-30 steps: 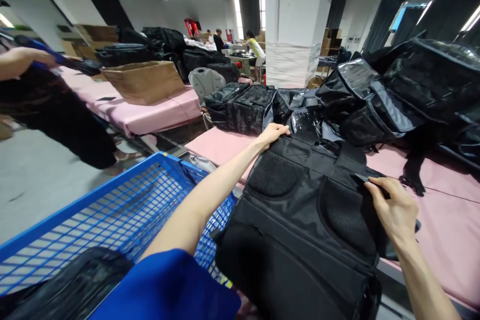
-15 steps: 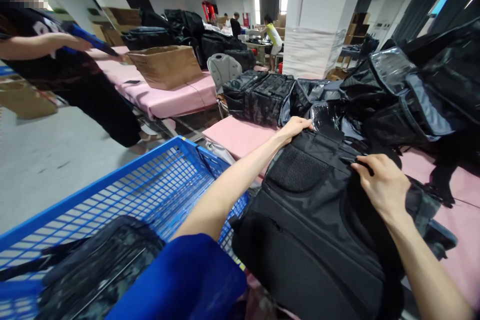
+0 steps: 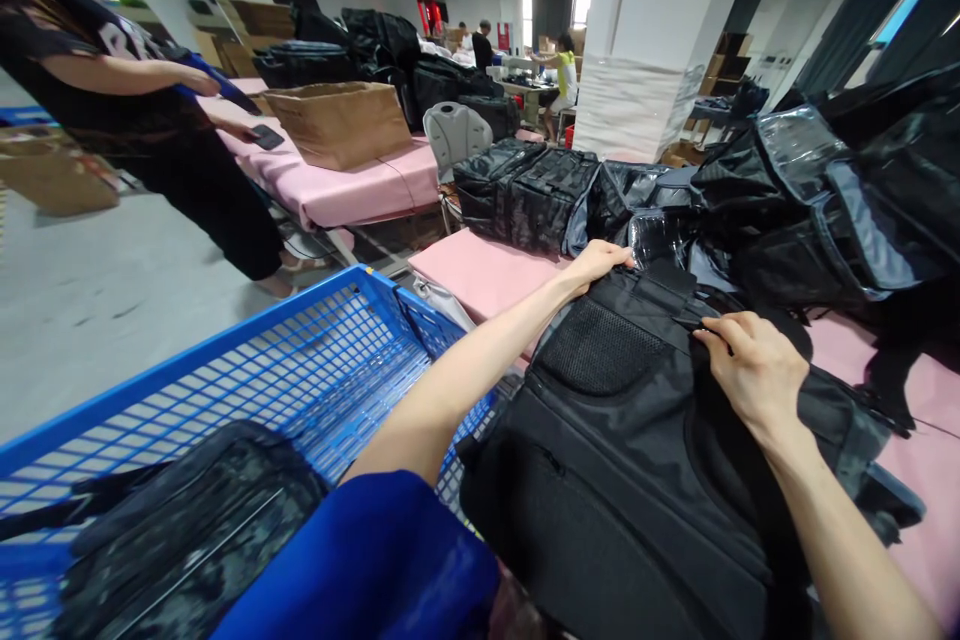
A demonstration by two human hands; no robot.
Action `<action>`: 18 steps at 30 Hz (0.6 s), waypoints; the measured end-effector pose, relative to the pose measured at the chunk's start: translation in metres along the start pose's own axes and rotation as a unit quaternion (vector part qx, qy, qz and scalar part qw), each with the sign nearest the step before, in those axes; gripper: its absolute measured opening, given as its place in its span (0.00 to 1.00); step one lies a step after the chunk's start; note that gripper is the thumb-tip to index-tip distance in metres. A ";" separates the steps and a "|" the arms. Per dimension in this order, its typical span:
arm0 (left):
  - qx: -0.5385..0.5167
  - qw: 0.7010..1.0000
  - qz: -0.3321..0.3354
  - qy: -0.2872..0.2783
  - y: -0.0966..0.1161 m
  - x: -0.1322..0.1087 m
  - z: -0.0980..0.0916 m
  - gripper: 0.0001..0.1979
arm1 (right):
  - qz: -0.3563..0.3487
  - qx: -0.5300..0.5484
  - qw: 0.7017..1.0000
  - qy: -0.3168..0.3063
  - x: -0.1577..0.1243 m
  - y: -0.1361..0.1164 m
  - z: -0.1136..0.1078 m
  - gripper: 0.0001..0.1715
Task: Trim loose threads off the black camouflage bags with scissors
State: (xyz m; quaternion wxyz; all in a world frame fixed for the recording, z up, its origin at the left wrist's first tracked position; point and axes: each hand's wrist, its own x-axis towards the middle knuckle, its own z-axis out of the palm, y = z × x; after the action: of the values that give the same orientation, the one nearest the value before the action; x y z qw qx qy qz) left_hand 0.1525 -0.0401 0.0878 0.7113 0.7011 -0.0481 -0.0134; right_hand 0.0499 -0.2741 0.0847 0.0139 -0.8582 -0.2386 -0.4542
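Note:
A black backpack (image 3: 630, 460) with mesh back pads lies on the pink table (image 3: 480, 272) in front of me, partly over the table's edge. My left hand (image 3: 600, 262) is closed on the backpack's top far corner. My right hand (image 3: 754, 375) rests on the upper middle of the backpack, fingers curled and pinching its fabric near the top strap. A blue sleeve covers my left upper arm.
A blue wire cart (image 3: 247, 390) stands at my left with a black bag (image 3: 187, 530) inside. Several plastic-wrapped black bags (image 3: 787, 190) pile at the table's back. A person in black (image 3: 142, 110) stands by another pink table with a cardboard box (image 3: 341, 123). A white pillar (image 3: 645, 40) rises behind.
My right hand slid left along the backpack's top. The view shifted left and the backpack moved slightly toward the table. The person at left stepped closer to the far table.

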 end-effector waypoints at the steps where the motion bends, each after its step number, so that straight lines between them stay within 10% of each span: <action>1: 0.001 1.000 0.000 0.000 -0.001 0.000 0.000 0.13 | 0.002 0.009 1.000 -0.002 0.000 0.000 0.000 0.10; 18: -0.009 1.000 -0.022 0.002 -0.003 0.002 0.000 0.13 | 0.047 0.063 0.997 -0.021 -0.003 0.004 -0.003 0.11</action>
State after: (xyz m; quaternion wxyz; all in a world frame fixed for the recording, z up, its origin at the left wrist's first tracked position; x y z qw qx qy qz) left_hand 0.1543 -0.0402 0.0849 0.7172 0.6956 -0.0312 -0.0285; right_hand 0.0478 -0.2791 0.0848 0.0840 -0.8754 -0.2263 -0.4188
